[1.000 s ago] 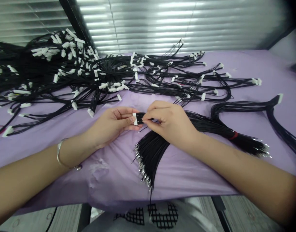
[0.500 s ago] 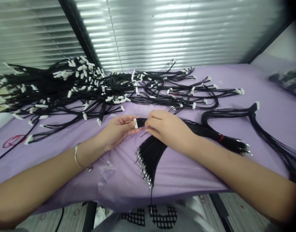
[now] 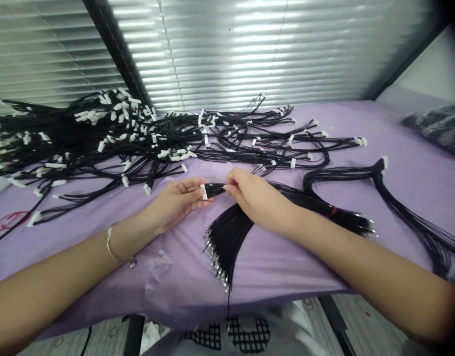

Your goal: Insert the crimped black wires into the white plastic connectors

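A white connector housing [image 3: 204, 192] is pinched between the thumb and fingers of my left hand [image 3: 181, 200]. Black wires [image 3: 214, 190] run from it toward my right hand [image 3: 257, 198], whose thumb and fingertips are closed on a wire just right of the connector. Beneath my right hand lies a fanned bundle of loose black wires [image 3: 227, 232] with shiny metal terminals at its ends. This bundle stretches rightward, where a red tie [image 3: 332, 211] wraps it and more bare terminals show. My right palm and the tips of several fingers are hidden.
A large heap of black cables with white connectors [image 3: 82, 133] covers the back left of the purple-covered table [image 3: 183, 277]. More finished-looking cables [image 3: 287, 143] lie along the back. A bent black harness [image 3: 405, 198] rests at the right. Window blinds [image 3: 212, 54] stand behind.
My right hand's fingertips have opened out from a curled grasp into a pinch on the wire, a little farther from the connector. The whole view has shifted slightly.
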`<state>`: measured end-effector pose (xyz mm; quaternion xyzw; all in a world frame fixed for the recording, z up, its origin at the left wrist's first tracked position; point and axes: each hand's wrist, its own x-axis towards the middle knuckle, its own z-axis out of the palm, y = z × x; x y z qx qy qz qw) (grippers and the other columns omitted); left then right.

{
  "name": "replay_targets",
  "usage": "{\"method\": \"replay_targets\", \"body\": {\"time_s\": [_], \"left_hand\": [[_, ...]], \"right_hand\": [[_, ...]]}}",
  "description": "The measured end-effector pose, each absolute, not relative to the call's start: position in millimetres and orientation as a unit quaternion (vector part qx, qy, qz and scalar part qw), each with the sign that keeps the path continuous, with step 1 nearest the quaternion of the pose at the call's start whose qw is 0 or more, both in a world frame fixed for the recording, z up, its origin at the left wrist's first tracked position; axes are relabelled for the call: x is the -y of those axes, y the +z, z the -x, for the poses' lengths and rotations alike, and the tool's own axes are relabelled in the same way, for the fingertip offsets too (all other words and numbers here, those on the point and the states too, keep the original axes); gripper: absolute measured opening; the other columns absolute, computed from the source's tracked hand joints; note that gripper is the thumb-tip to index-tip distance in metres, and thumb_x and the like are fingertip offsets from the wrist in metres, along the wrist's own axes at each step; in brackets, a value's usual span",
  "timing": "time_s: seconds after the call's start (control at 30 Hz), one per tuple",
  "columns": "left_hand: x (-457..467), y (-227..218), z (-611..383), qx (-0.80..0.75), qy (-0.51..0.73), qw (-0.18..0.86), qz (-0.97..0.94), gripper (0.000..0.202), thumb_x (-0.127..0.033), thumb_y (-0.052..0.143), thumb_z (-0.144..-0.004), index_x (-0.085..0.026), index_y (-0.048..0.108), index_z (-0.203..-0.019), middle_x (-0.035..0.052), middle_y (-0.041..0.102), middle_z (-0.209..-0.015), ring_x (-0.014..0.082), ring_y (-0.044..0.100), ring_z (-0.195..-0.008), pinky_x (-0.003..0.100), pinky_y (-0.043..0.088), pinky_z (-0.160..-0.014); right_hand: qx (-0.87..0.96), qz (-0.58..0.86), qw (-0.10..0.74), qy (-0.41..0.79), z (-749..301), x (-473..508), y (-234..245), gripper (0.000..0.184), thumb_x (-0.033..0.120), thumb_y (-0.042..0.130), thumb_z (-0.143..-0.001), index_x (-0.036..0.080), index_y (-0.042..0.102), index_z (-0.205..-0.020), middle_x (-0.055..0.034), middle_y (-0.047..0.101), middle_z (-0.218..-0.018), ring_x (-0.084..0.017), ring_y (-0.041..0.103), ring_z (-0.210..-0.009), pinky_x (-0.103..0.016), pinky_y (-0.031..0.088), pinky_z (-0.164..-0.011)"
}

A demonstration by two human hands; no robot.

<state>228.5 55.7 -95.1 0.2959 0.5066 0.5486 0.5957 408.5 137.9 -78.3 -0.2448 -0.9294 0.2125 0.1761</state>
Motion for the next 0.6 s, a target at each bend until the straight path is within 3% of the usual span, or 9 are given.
{"method": "replay_targets", "body": {"time_s": [0.23,0.33,0.47,0.6], "left_hand": [[-55.3,-94.4,-229.9,-0.503,0.540,0.594,-0.320,0.017,-0.009,0.069,-0.075,-0.013,0.069,-0.092,0.0047,0.071,-0.089,0.0122,0.068,-0.075,0.018,0.056,-0.070],[-54.9,-93.6,-230.6,-0.507,0.538,0.593,-0.319,0.017,-0.008,0.067,-0.077,-0.011,0.069,-0.094,0.0053,0.071,-0.087,0.0108,0.067,-0.074,0.017,0.055,-0.067],[-54.0,-94.2,-229.4,-0.501,0.542,0.599,-0.311,0.016,-0.009,0.068,-0.076,-0.012,0.069,-0.092,0.0049,0.071,-0.086,0.0132,0.068,-0.076,0.020,0.055,-0.071],[-53.1,-95.1,-228.2,-0.498,0.541,0.601,-0.312,0.017,-0.010,0.068,-0.076,-0.013,0.069,-0.092,0.0045,0.071,-0.088,0.0142,0.069,-0.078,0.021,0.055,-0.073]], "right_hand": [[0.935,0.190,0.221,0.203,-403.8,-140.8,-85.8,0.012,0.014,0.045,-0.088,0.013,0.055,-0.081,-0.0053,0.056,-0.080,-0.015,0.049,-0.076,-0.028,0.039,-0.071],[0.924,0.180,0.244,0.233,-404.2,-138.5,-85.3,0.005,0.015,0.050,-0.086,0.014,0.054,-0.088,-0.0048,0.055,-0.083,-0.014,0.050,-0.075,-0.027,0.040,-0.070],[0.904,0.165,0.272,0.285,-407.6,-141.2,-79.6,0.012,0.011,0.048,-0.081,0.014,0.047,-0.093,-0.0028,0.053,-0.081,-0.012,0.048,-0.068,-0.026,0.040,-0.062],[0.876,0.142,0.302,0.348,-411.4,-150.7,-75.1,0.006,0.012,0.051,-0.083,0.015,0.057,-0.083,-0.0015,0.060,-0.077,-0.011,0.055,-0.069,-0.025,0.043,-0.064]]}}
